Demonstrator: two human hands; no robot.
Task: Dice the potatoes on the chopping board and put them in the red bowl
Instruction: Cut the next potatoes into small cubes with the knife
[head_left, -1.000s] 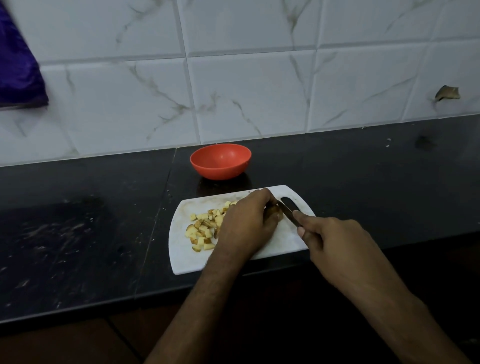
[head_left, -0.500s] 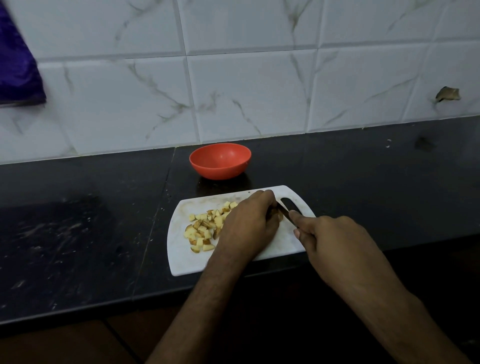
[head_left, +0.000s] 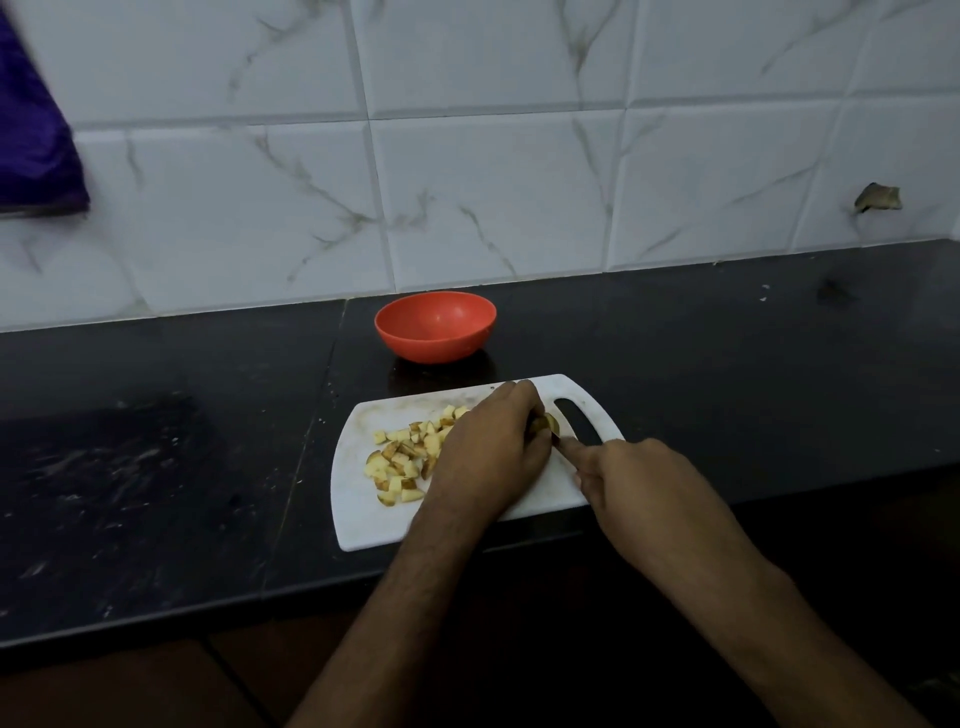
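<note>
Over the last second my right hand has slid a little leftward, closing the gap to my left hand, and the knife blade that showed plainly before is now almost wholly hidden between the two hands. I take this to mean another slice is going through the last piece of potato, so dicing is near its end while the transfer to the bowl has not begun.

From left to right: a dark, scuffed stone countertop (head_left: 156, 467) carries a white plastic chopping board with rounded corners (head_left: 363, 519). On the board's left half lies a loose heap of small pale yellow potato cubes with brown skin edges (head_left: 402, 457), just beside my left wrist.

My left hand (head_left: 493, 452) arches over the middle of the board, fingers curled down onto the remaining brown-skinned potato piece (head_left: 543, 423), pinning it; only a sliver shows at my fingertips.

Touching that piece from the right is the knife (head_left: 557, 439), of which I see only a small bit. My right hand (head_left: 639, 483) is clenched round its handle, forefinger stretched toward the blade. Behind it the board's dark oval handle slot is visible.

The round red plastic bowl (head_left: 435, 326) sits on the countertop just beyond the board's far edge, apart from both hands, with nothing visible inside it.
</note>
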